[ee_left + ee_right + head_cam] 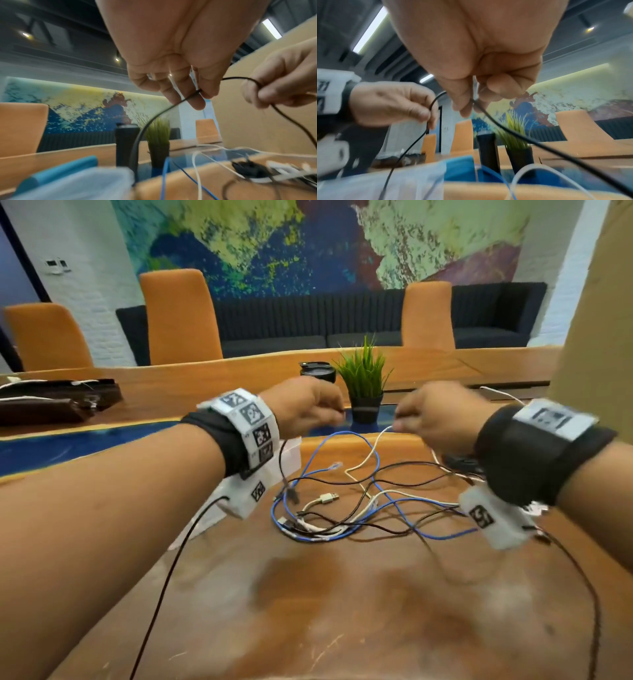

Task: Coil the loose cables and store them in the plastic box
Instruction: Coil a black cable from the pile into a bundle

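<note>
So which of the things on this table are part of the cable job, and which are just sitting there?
Job:
- thin black cable, pinched by left hand and right hand
- tangle of blue, white and black cables
- clear plastic box with blue lid

Lying about:
- green potted plant
- black tumbler

text: none legible | wrist bands [251, 422]: black-and-white square code markers only, no letters or numbers | wrist camera housings [483, 517]: same kind of marker, blurred | wall panel [56, 265]: too small to read | tumbler [317, 371]: no print made out
</note>
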